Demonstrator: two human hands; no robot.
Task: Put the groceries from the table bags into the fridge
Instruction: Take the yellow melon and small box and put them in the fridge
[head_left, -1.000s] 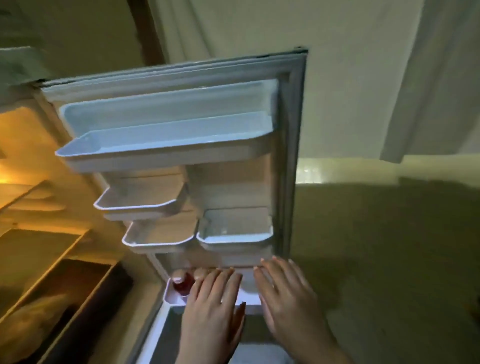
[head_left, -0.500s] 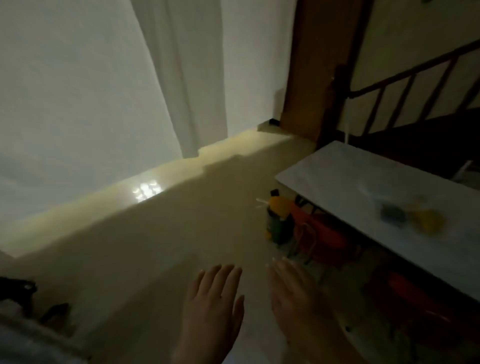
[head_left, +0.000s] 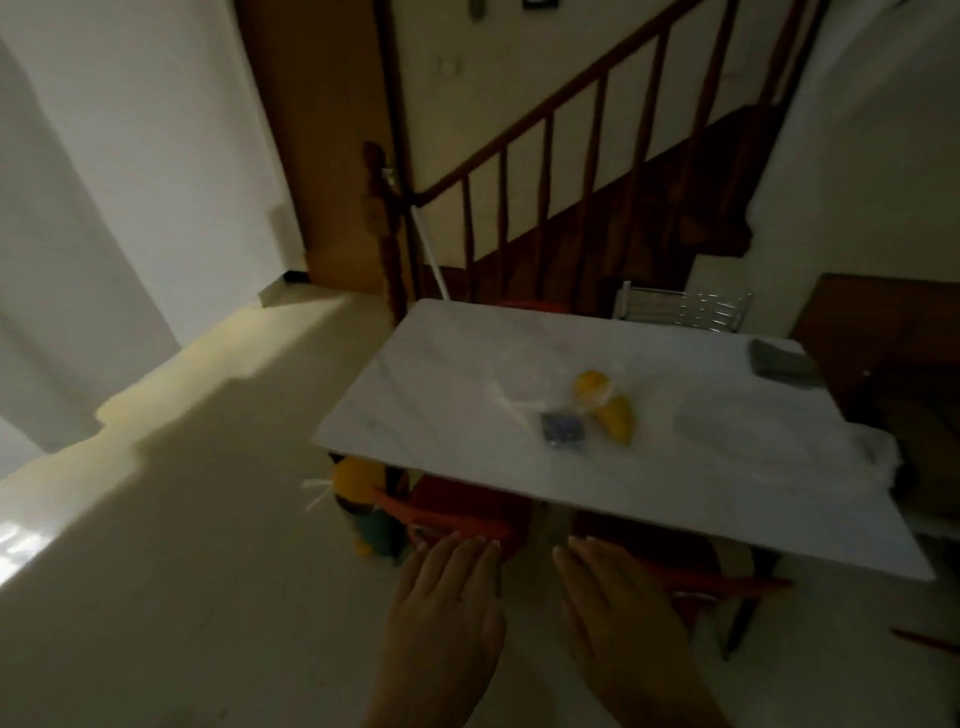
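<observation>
A white marble-look table (head_left: 675, 483) stands ahead in a dim room. On it lie a clear plastic bag (head_left: 519, 387), two yellow fruits (head_left: 592, 387) (head_left: 617, 418) and a small blue packet (head_left: 562, 428), close together near the middle. My left hand (head_left: 441, 613) and my right hand (head_left: 618, 618) hover palms down, side by side, in front of the table's near edge. Both hold nothing and their fingers are stretched out. The fridge is out of view.
Red chairs (head_left: 467, 506) are tucked under the table, with a yellow-and-green toy (head_left: 363, 493) on the floor beside them. A dark flat object (head_left: 779, 358) lies at the table's far right corner. A wooden stair railing (head_left: 545, 171) and a metal rack (head_left: 685, 306) stand behind.
The view has swung from the open fridge door to the right, across the floor, onto the table. Both hands have left the fridge door's bottom shelf and stay empty.
</observation>
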